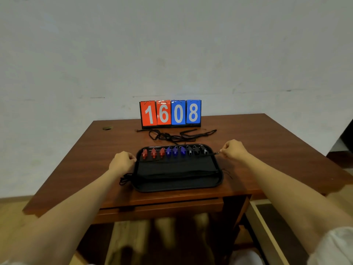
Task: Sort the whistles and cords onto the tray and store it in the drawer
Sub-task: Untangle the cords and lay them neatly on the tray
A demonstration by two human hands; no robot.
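Black cord, pinched at its ends by left grip and right grip, spans the centre-frame tray below the whistles. Cord-laying step; next, lower it flat, then fetch the tangled cords above.

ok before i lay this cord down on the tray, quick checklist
1. Cord held at both ends: ok. The left hand and right hand pinch the cord, stretched across the tray.
2. Whistles grouped by colour: ok. Red whistles, blue whistles and black whistles sit in one row.
3. Laid cords inside the rim: not ok. The laid cords loop out over the tray's left edge.
4. All cords collected: not ok. Loose cords lie on the table by the scoreboard.
5. Drawer open enough for the tray: cannot tell.
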